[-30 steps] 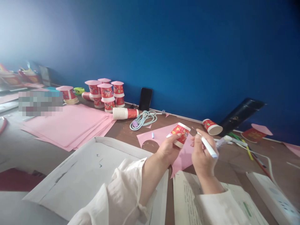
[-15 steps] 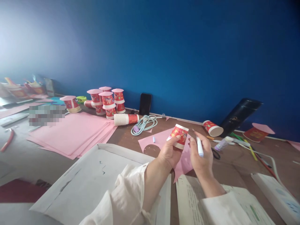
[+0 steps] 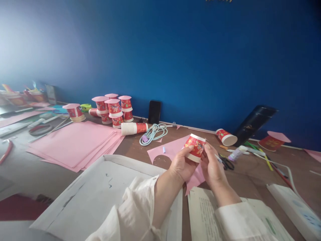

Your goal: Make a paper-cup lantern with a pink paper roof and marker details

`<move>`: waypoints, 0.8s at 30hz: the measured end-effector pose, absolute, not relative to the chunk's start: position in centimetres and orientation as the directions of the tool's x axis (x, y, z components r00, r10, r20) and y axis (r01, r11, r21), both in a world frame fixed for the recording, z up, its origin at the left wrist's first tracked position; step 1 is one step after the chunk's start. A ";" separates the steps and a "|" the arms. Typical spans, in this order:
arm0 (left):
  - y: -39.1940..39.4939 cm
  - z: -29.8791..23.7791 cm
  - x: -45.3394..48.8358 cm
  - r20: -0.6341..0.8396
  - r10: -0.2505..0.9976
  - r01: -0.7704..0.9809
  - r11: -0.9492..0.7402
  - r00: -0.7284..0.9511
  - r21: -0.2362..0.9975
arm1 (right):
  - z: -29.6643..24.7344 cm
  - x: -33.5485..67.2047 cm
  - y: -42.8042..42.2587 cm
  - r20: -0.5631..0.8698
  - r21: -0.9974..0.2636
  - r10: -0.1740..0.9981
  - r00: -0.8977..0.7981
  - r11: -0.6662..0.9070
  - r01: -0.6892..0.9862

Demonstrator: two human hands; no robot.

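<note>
My left hand (image 3: 182, 166) is wrapped round a red printed paper cup (image 3: 196, 146), which is tilted with its white rim toward me. My right hand (image 3: 212, 166) is closed, its fingertips touching the right side of the cup. A white marker (image 3: 218, 159) sits in that hand, mostly hidden by the fingers. Under both hands lies a cut piece of pink paper (image 3: 173, 147) with a round notch. On it rests a small lilac cap (image 3: 164, 149). Black scissors (image 3: 227, 163) lie just right of my right hand.
Stacked cups with pink paper discs (image 3: 114, 108) stand at the back left, near nested cups (image 3: 134, 128) and a coiled cable (image 3: 153, 134). Pink sheets (image 3: 72, 144) and a white tray (image 3: 100, 197) lie left. A black flask (image 3: 255, 124) leans against the wall; a power strip (image 3: 293, 207) lies right.
My right hand has moved left, and its fingers now touch the cup. The marker has turned and is now mostly hidden in the hand. The cup has shifted slightly to the right.
</note>
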State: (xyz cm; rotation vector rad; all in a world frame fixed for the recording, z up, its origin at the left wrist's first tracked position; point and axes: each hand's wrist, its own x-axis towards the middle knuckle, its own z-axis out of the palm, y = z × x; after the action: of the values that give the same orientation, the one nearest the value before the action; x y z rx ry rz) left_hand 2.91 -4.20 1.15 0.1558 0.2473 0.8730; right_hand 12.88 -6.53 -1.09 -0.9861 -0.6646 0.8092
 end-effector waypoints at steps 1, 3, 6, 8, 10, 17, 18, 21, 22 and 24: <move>-4.3 1.1 2.9 -0.158 0.766 -0.730 0.642 0.623 0.233 | -0.9 12.7 -6.6 0.121 -0.890 0.845 0.522 0.325 -0.320; -4.4 1.0 2.9 -0.149 0.758 -0.722 0.651 0.635 0.232 | -0.5 12.4 -6.7 0.104 -0.868 0.862 0.496 0.322 -0.379; -4.7 1.0 2.9 -0.120 0.749 -0.711 0.658 0.652 0.248 | -0.1 12.0 -7.0 0.083 -0.867 0.888 0.453 0.289 -0.406; -4.9 1.0 3.0 -0.086 0.750 -0.713 0.653 0.656 0.254 | 0.1 12.1 -7.1 0.070 -0.869 0.891 0.449 0.275 -0.411; -5.1 1.1 3.1 -0.056 0.741 -0.708 0.659 0.670 0.253 | 0.2 12.4 -7.1 0.040 -0.860 0.883 0.468 0.269 -0.434; -5.9 0.9 3.4 -0.055 0.695 -0.659 0.701 0.717 0.272 | 0.7 14.5 -7.2 0.046 -0.831 0.837 0.545 0.335 -0.444; -6.0 0.8 3.4 -0.052 0.690 -0.654 0.704 0.722 0.277 | 0.8 14.6 -7.3 0.033 -0.819 0.839 0.543 0.334 -0.466; -6.1 0.9 3.3 -0.032 0.687 -0.644 0.696 0.726 0.319 | 1.1 14.8 -7.4 0.015 -0.802 0.841 0.541 0.333 -0.496; -6.2 0.9 3.2 -0.026 0.685 -0.639 0.691 0.728 0.340 | 1.1 14.9 -7.5 0.023 -0.810 0.841 0.541 0.333 -0.483; -6.2 0.9 3.2 -0.014 0.687 -0.631 0.676 0.727 0.380 | 0.9 14.9 -7.5 0.043 -0.831 0.842 0.538 0.329 -0.448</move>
State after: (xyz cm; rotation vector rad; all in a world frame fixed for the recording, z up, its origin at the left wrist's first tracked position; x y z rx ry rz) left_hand 3.21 -6.24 0.88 0.3652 0.1606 0.7443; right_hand 14.92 -7.48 0.94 -0.8753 -0.5261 0.8964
